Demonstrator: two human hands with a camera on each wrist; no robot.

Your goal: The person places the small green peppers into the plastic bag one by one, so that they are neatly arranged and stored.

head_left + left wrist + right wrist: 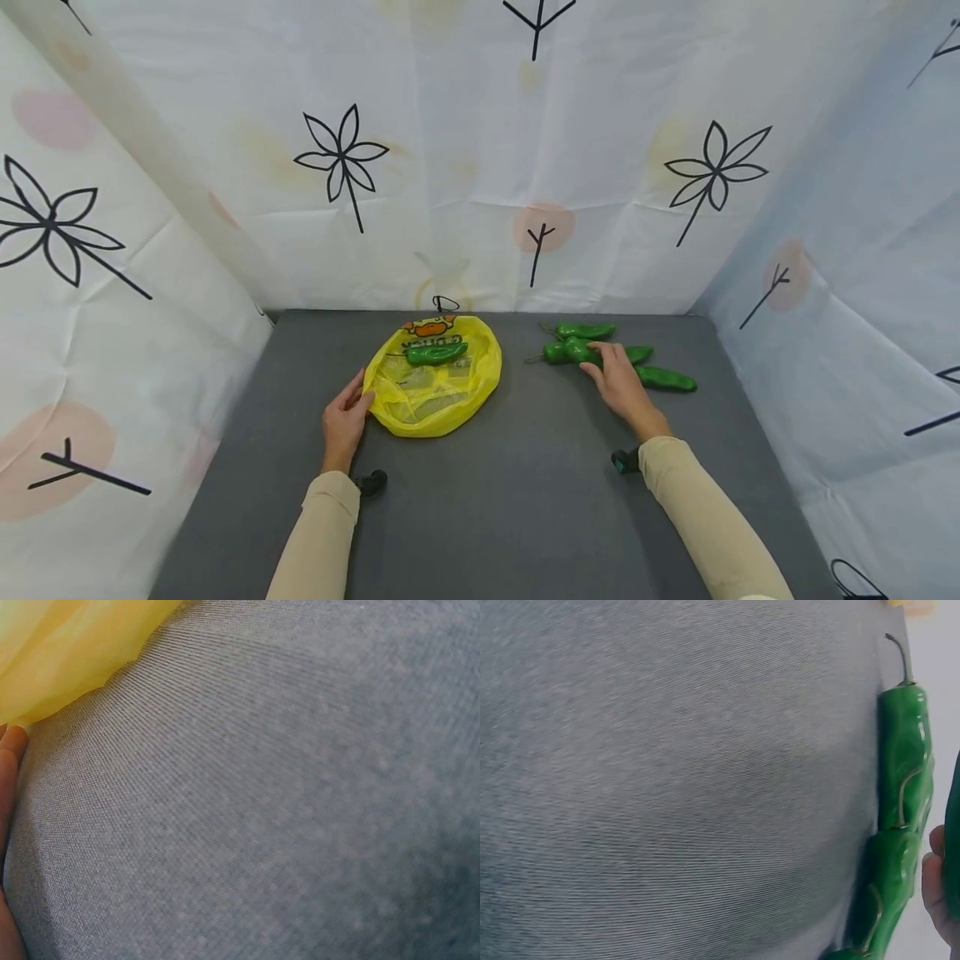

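Left of ctr in frame, L hand (345, 423) is seen w/ fingers clamped on rim of yellow bag (489, 354), mouth spread; one pepper (437, 354) is contained. Right of ctr, approx. mid-height, another pepper (581, 350) is gripped betw. R hand's (624, 392) fingers; more peppers (666, 380) are grouped by it on table (495, 508).

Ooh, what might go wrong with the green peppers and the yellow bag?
The held pepper looks shiny, so it might slip from the right hand and drop. Bumping the other peppers could make them roll, since they lie close together on the table. The yellow bag looks thin and floppy, so its rim might fold in or tear if the left hand, at one edge, pulls too hard.
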